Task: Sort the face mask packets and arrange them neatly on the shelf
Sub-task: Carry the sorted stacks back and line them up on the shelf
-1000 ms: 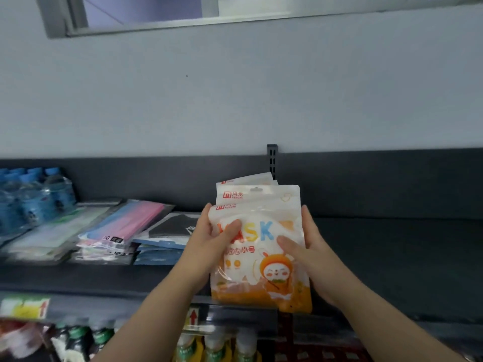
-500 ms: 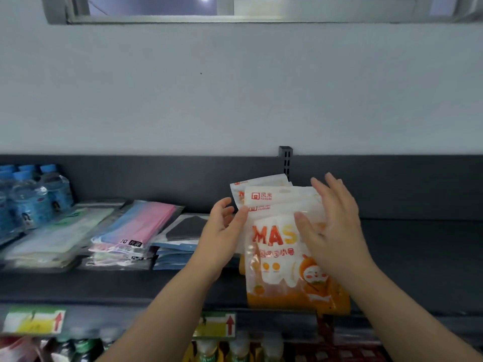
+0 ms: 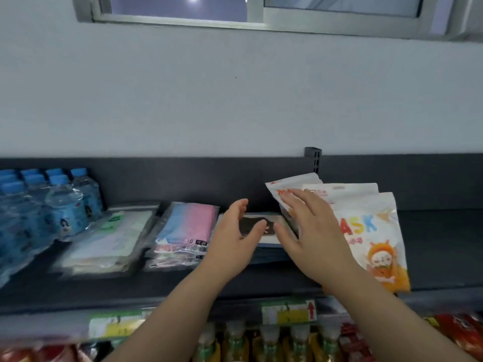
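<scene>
Several white-and-orange "MASK" packets [image 3: 371, 231] lie fanned out on the dark shelf [image 3: 439, 244], leaning toward its back wall. My right hand [image 3: 311, 231] rests flat on their left side, fingers spread. My left hand [image 3: 235, 241] hovers open just left of it, over a black mask packet [image 3: 271, 232] that lies on blue packets. Further left sit a pink-and-blue mask packet stack [image 3: 188, 228] and a stack of pale mask packets [image 3: 104, 244].
Shrink-wrapped water bottles with blue caps [image 3: 39, 210] fill the shelf's left end. A shelf upright [image 3: 312, 159] stands behind the orange packets. Price tags [image 3: 288, 312] line the shelf edge. Bottles [image 3: 264, 343] and red packs [image 3: 460, 335] fill the shelf below.
The orange mask packets went from being held upright in both hands to lying on the shelf. My left hand let go and moved left; my right hand now lies flat on them.
</scene>
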